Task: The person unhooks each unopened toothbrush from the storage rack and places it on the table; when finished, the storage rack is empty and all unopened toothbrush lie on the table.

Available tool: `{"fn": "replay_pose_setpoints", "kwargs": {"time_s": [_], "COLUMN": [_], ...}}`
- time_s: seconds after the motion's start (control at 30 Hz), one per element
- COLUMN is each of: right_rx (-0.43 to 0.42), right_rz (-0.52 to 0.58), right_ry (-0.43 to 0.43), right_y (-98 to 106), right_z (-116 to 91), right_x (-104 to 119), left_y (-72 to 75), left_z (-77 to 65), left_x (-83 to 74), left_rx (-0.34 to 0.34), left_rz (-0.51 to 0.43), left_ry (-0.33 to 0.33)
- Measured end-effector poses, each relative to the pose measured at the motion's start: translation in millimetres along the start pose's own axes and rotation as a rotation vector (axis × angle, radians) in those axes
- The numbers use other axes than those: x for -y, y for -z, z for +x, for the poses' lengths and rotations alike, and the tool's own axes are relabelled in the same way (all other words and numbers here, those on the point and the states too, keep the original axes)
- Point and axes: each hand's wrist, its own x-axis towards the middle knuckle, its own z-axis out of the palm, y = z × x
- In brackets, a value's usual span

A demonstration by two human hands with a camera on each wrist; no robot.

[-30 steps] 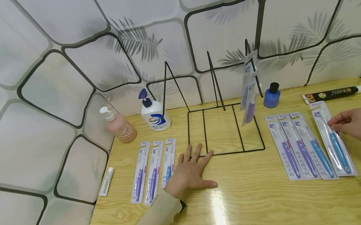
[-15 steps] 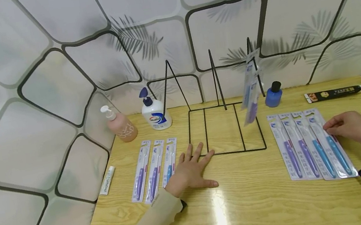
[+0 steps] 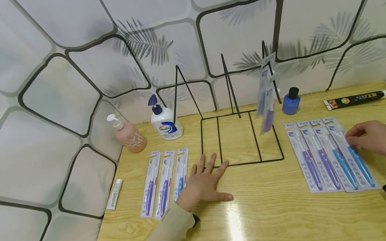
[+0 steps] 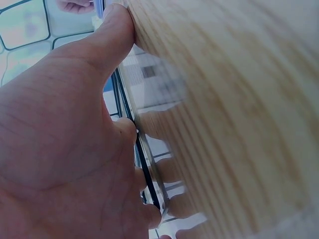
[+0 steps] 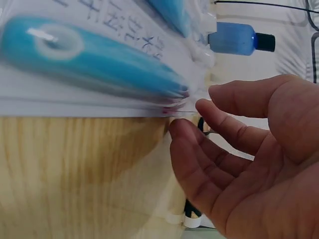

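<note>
My left hand (image 3: 202, 183) rests palm down with spread fingers on the table, its fingertips at the front bar of the black wire rack (image 3: 242, 164). The thumb (image 4: 117, 25) lies along the tabletop in the left wrist view. At the right, my right hand (image 3: 373, 139) touches the side edge of the rightmost packaged toothbrush (image 3: 360, 166), a blue one. Its fingers are loosely bent, with a gap between thumb and fingers in the right wrist view. That pack lies flat beside another blue toothbrush (image 3: 344, 168) and two purple toothbrushes (image 3: 312, 169), (image 3: 328, 169).
Packaged toothbrushes (image 3: 267, 105) hang on the rack's right upright. Three more toothbrush packs (image 3: 163, 187) lie left of my left hand. Around the edges are a pink pump bottle (image 3: 130, 137), a white pump bottle (image 3: 167, 124), a blue bottle (image 3: 291, 103), a black tube (image 3: 356, 100) and a small white tube (image 3: 115, 194).
My right hand has slid the rightmost blue toothbrush pack left, against the row, and its far end has come nearer. The left hand has stayed in place.
</note>
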Motion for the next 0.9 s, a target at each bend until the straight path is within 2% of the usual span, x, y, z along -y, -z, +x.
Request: {"fn": "replay_pose_setpoints", "kwargs": {"time_s": [0.1, 0.23, 0.4, 0.53, 0.73, 0.9], "right_rx": [-0.049, -0.174, -0.314, -0.38, -0.403, -0.357], "right_rz": [-0.014, 0.004, 0.101, 0.208, 0.37, 0.382], "right_ry": [0.054, 0.197, 0.365, 0.466, 0.621, 0.672], "right_y": [0, -3, -8, -12, -18, -21], "right_z": [-3, -6, -10, -14, -12, -8], "right_x": [9, 33, 77, 109, 140, 153], "left_y": [0.7, 1.5, 1.6, 1.7, -0.4, -1.8], "left_z": [-0.2, -0.8, -1.5, -1.3, 0.4, 0.7], "left_x": [-0.1, -0.1, 0.3, 0.2, 0.4, 1.4], "left_rx": [0.009, 0.006, 0.004, 0.003, -0.001, -0.005], "left_rz": [-0.003, -0.013, -0.02, -0.016, -0.02, -0.019], "left_ry": [0.002, 0.0, 0.002, -0.001, -0.002, -0.003]}}
